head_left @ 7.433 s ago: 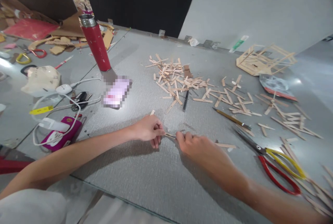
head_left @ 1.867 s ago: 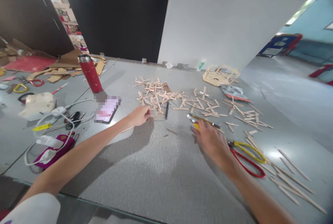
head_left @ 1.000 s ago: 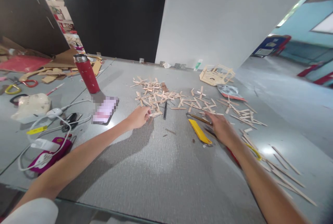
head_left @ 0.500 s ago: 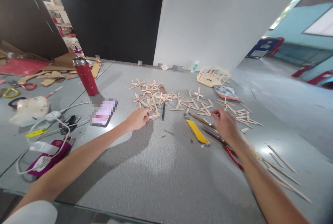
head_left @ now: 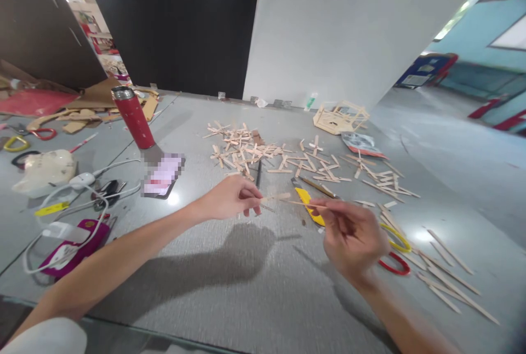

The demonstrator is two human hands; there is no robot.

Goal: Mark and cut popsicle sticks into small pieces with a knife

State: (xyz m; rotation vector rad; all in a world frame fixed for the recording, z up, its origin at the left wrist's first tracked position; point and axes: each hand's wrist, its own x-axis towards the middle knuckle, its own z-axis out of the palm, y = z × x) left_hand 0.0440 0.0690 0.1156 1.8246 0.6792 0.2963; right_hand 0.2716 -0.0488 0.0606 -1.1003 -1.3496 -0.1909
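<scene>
My left hand (head_left: 232, 198) pinches a short flat wooden stick (head_left: 280, 197) above the bare middle of the table. Facing it, my right hand (head_left: 355, 233) grips a thin wooden sliver (head_left: 299, 203) between thumb and fingers. The sliver's tip points left and meets or nearly meets the stick; I cannot tell whether they touch. Beneath the right fingers lies a yellow utility knife (head_left: 304, 200), partly covered. Beyond both hands spreads a heap of short wooden sticks (head_left: 242, 148), with a dark slim rod (head_left: 258, 173) at its near edge.
A red bottle (head_left: 133, 118), a phone (head_left: 164, 176) and a purple power strip (head_left: 78, 244) with white cables stand or lie left. At right are a tool's red handle (head_left: 396, 270), long wooden strips (head_left: 456, 283), a foil packet (head_left: 364, 144) and a wooden frame model (head_left: 341, 117).
My right hand has come nearer and left, lifting the thin sliver. My left hand has moved right, away from the heap, with the short stick. The handles at right have become more visible.
</scene>
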